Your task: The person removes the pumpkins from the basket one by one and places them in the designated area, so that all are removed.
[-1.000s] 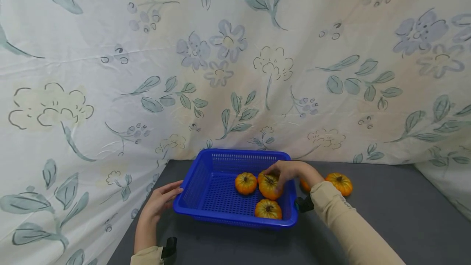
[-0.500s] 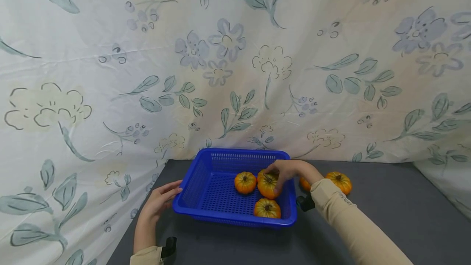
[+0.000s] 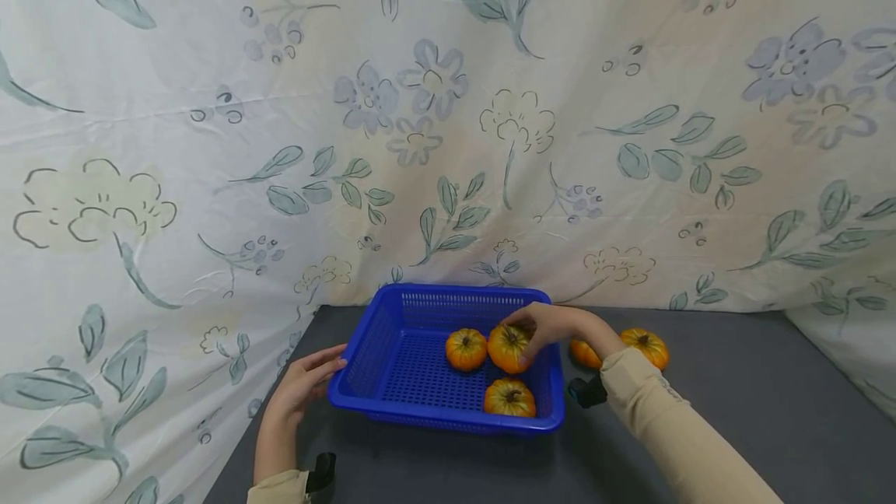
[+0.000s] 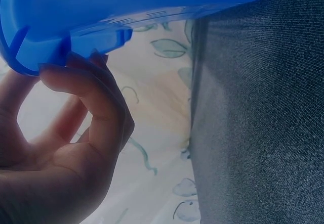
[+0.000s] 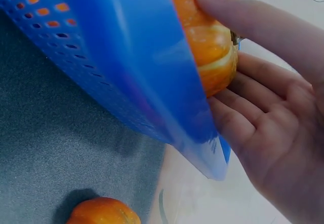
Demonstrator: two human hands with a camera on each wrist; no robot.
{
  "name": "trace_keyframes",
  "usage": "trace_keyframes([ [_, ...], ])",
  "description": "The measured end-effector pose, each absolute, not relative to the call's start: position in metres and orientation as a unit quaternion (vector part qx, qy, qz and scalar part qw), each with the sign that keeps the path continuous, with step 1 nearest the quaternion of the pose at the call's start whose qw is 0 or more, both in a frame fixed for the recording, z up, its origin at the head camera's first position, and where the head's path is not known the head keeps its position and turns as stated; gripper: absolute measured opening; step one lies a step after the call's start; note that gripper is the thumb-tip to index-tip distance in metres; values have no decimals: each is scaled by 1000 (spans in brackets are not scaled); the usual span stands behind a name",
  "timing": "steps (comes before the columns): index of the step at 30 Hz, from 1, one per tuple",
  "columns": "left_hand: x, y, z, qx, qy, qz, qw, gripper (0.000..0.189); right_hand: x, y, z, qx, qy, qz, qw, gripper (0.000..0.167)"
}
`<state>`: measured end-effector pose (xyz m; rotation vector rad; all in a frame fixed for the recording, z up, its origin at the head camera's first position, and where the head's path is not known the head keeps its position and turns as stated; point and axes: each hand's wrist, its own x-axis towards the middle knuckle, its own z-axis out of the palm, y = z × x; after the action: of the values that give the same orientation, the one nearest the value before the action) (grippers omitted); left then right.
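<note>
Head view: a blue basket (image 3: pixel 392 368) stands on a grey table (image 3: pixel 735 411) before a flowered cloth (image 3: pixel 448 115). The right hand (image 3: pixel 553 327) reaches over the basket's right rim, its fingers curled round a small orange pumpkin (image 3: pixel 508 348) inside the basket. Two other pumpkins lie in the basket, one to the left (image 3: pixel 467 349) and one nearer the front (image 3: pixel 509 397); two more (image 3: pixel 644 347) lie on the table just right of it. The left hand (image 3: pixel 308 383) touches the basket's left rim. Left wrist view: the curled fingers (image 4: pixel 96 92) press under the rim (image 4: pixel 96 37), thumb on the other side. Right wrist view: thumb and fingers (image 5: pixel 243 123) clasp the pumpkin (image 5: pixel 210 37) beyond the basket wall (image 5: pixel 126 57); one table pumpkin (image 5: pixel 101 211) shows below.
</note>
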<state>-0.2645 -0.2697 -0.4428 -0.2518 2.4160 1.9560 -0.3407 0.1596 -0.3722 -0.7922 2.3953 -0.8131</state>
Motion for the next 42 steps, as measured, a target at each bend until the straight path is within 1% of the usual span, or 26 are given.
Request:
trace_keyframes([
  [3,-265,-270,-442,-83,775,627,10,56,-341,163,-374,-311,870,-310,226,70],
  [7,-264,-269,-442,-86,778,623,9,56,-338,167,-375,-316,863,-333,213,73],
  [17,-263,-269,-443,-89,776,624,10,56,-329,181,-377,-279,857,-391,186,81],
  [25,-263,-269,-442,-88,776,624,10,56,-326,199,-378,-277,856,-411,147,81],
  [31,-264,-270,-443,-87,776,624,11,56,-325,215,-378,-276,853,-431,107,80],
  [34,-265,-270,-442,-86,775,626,9,56,-323,223,-377,-263,853,-440,96,80],
  [42,-265,-269,-442,-84,777,624,9,56,-318,244,-377,-219,872,-431,76,87],
])
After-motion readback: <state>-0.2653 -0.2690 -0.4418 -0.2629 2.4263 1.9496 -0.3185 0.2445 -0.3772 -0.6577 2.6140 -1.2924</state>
